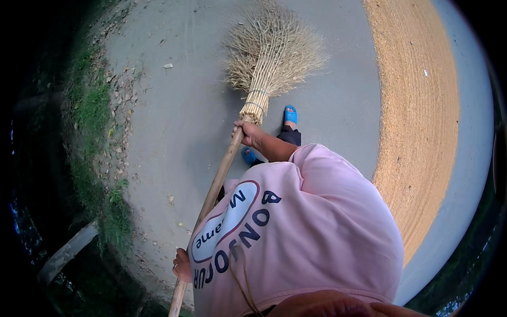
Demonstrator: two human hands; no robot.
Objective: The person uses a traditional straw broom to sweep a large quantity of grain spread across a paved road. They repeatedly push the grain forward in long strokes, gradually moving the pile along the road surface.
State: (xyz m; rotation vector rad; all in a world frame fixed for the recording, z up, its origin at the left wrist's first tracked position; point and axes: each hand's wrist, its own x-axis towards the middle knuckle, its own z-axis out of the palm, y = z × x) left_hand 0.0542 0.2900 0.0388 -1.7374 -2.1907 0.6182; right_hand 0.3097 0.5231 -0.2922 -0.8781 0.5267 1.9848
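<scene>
A long-handled twig broom (264, 79) lies slantwise across the view, its wide fan of pale, dry twigs pointing away from me over the grey pavement. Bands bind the twigs near the wooden handle (216, 185). My right hand (245, 132) is closed round the top of the handle, just below the bound twigs. Lower down, by my left side, my left hand (182, 265) grips the same handle and wears a ring. Part of the handle between the hands passes beside my pink shirt (338, 227). The handle's far end runs out at the lower edge.
To the right stretches a long band of golden grain (414, 132), spread on the pavement (174, 105). A strip of grass (95, 111) and loose stones (124, 105) edges the left side. My feet wear blue sandals (290, 113) close to the broom head.
</scene>
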